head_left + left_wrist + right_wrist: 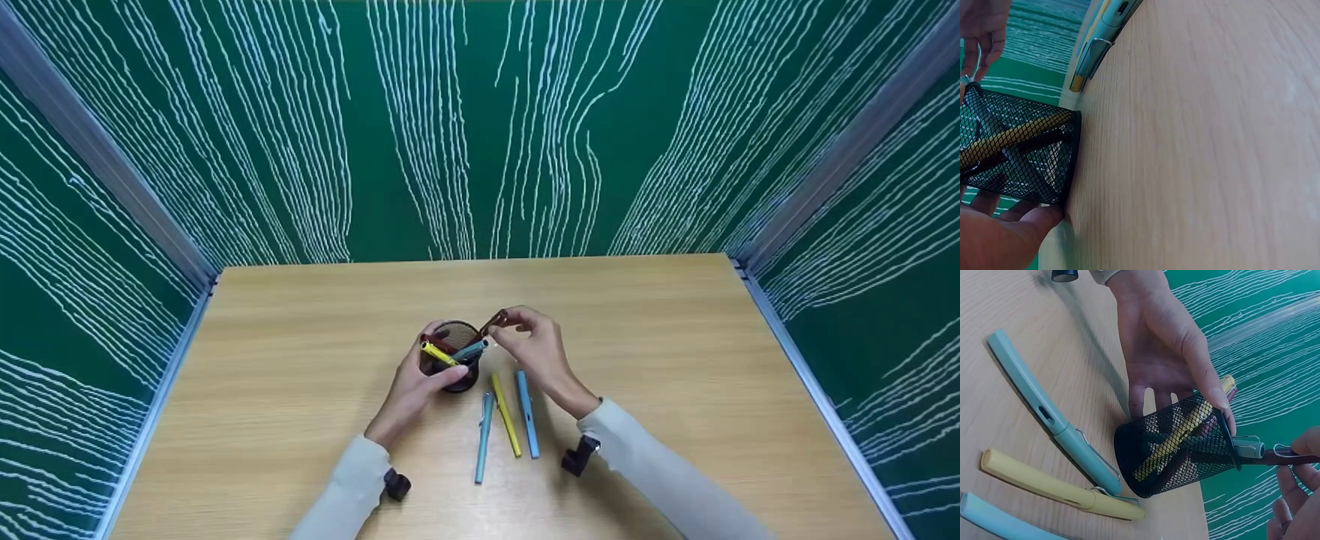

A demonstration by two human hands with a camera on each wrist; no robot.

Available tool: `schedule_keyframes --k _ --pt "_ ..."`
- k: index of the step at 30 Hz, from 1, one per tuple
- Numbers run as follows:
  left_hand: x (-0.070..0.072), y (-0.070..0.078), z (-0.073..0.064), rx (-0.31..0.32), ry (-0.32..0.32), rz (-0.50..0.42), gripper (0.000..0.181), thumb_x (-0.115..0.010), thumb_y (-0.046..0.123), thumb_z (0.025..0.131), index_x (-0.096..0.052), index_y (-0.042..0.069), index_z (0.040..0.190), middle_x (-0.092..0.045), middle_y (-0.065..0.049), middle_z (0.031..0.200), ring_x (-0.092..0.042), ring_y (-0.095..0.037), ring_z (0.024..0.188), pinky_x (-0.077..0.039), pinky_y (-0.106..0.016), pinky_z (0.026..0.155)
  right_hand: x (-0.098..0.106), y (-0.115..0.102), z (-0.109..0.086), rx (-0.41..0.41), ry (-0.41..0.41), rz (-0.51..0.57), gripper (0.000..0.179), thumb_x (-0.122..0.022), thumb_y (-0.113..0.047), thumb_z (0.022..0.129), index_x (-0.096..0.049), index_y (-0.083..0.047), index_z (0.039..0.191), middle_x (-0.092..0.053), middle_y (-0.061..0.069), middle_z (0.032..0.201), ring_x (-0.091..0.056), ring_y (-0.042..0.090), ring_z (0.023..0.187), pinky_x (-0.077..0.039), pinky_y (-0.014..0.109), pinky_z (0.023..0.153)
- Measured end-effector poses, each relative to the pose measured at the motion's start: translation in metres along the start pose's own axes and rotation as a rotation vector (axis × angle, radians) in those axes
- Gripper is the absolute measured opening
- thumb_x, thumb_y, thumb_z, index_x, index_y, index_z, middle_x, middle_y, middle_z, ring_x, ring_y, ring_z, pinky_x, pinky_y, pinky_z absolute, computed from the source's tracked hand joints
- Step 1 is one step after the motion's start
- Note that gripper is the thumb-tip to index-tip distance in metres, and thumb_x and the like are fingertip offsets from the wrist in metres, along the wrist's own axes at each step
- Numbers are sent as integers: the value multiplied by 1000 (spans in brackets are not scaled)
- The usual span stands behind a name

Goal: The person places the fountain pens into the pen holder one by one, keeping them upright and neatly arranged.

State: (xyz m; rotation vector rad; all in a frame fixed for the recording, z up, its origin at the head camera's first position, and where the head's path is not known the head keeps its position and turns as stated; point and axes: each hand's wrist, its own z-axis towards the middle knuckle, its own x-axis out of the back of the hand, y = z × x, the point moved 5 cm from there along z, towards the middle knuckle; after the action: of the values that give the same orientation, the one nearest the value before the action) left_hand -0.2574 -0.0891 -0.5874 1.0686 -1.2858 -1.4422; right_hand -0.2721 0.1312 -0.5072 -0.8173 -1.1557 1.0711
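A black mesh pen cup stands on the table, and my left hand grips it round the side. Out of its mouth lean a yellow pen, a teal pen and a dark red one. My right hand pinches another dark red pen by its clip end at the cup's right rim. That pen's lower part is inside the cup, seen through the mesh in the right wrist view. The left wrist view shows crossed pens behind the mesh.
Right of the cup, side by side on the wooden table, lie a teal pen, a yellow pen and a blue pen. Green panels with white wavy lines enclose the table at the back and sides.
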Motion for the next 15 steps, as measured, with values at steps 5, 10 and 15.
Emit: schedule_keyframes --k 5,10,15 --pt "0 -1 0 5 -1 20 88 -87 15 95 -40 14 169 -55 -12 163 -51 -29 151 -30 -46 130 3 -2 -1 1 0 -2 10 -81 -12 98 -82 -9 108 -80 3 106 -71 23 107 -49 51 102" --pt "0 -1 0 6 -5 39 86 -87 16 96 -42 17 169 -58 -10 160 -51 -29 150 -30 -48 130 7 -2 -3 -6 1 -10 10 -81 -13 99 -81 -11 109 -79 1 106 -70 22 107 -49 52 104" --pt "1 0 0 15 -3 39 86 -87 18 96 -42 19 169 -57 -9 161 -49 -30 153 -28 -50 132 12 3 -5 -16 -1 -21 9 -80 -13 100 -81 -11 108 -79 1 107 -70 21 107 -48 45 102"
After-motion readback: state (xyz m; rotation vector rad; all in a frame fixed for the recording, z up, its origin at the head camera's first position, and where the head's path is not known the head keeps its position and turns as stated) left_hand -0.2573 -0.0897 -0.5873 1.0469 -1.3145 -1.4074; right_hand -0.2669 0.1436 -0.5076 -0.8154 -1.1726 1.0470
